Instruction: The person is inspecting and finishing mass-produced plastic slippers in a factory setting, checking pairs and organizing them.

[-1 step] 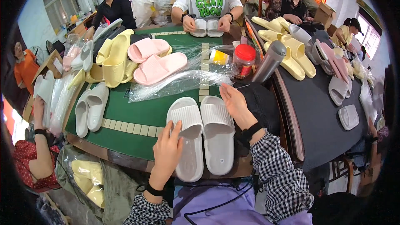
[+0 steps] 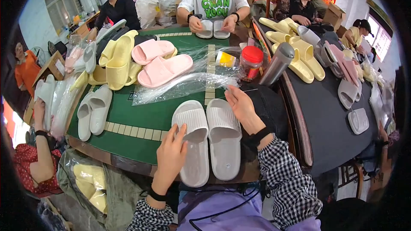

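Side by side before me at the table's near edge lie two grey slide slippers, the left slipper (image 2: 194, 154) and the right slipper (image 2: 225, 147), with ribbed straps pointing away. My left hand (image 2: 170, 152) is open, its fingertips at the left slipper's outer edge beside the strap. My right hand (image 2: 243, 109) reaches past the right slipper's strap, fingers stretched and slightly bent, close to the end of a clear plastic bag (image 2: 171, 92). Whether those fingertips touch the bag I cannot tell. Neither hand visibly grips anything.
On the green table (image 2: 128, 150) lie pink slippers (image 2: 165, 70), yellow slippers (image 2: 119, 66) and another grey pair (image 2: 100, 107). A red-lidded jar (image 2: 251, 62), a paper cup (image 2: 225, 59) and a steel flask (image 2: 277, 64) stand ahead right. Opposite, a person (image 2: 214, 0) holds grey slippers; a co-worker's hand (image 2: 39, 111) is left.
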`<state>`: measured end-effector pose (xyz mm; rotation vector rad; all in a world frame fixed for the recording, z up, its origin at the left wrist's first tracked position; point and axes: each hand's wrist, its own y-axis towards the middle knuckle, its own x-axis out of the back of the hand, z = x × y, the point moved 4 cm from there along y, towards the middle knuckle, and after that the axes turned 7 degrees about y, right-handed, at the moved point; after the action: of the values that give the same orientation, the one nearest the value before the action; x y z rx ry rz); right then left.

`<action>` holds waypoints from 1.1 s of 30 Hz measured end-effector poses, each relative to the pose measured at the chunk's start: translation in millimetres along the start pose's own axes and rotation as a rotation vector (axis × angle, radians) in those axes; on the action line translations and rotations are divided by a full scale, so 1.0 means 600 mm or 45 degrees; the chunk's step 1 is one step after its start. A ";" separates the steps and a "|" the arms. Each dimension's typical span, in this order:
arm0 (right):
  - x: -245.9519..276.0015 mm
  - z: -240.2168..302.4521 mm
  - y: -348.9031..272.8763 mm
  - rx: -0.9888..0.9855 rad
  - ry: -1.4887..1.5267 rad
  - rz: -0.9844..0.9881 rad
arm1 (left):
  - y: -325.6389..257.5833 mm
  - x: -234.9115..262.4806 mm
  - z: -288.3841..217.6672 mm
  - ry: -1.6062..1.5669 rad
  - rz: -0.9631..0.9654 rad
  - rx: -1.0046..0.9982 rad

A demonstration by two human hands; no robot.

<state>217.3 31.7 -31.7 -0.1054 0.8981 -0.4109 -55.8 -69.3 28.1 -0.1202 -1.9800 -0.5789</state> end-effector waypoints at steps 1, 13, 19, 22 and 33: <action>-0.003 0.004 -0.011 -0.002 -0.002 0.003 | 0.002 0.005 0.004 -0.109 0.058 0.038; -0.073 0.038 -0.227 -0.100 -0.398 0.525 | 0.097 0.031 -0.098 -0.495 -0.139 -0.345; -0.049 0.056 -0.223 0.015 -0.446 0.639 | 0.074 0.007 -0.059 -0.547 0.093 -0.307; -0.041 0.059 -0.210 -0.046 -0.229 0.631 | 0.056 0.016 -0.035 -0.531 0.081 -0.269; -0.050 0.083 -0.258 -0.449 -1.046 0.877 | -0.110 0.116 -0.104 0.206 -0.171 -0.790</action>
<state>192.4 -102.3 61.7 -0.2549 0.1439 0.4288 -59.3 -166.4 88.2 -0.3118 -1.6039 -1.2385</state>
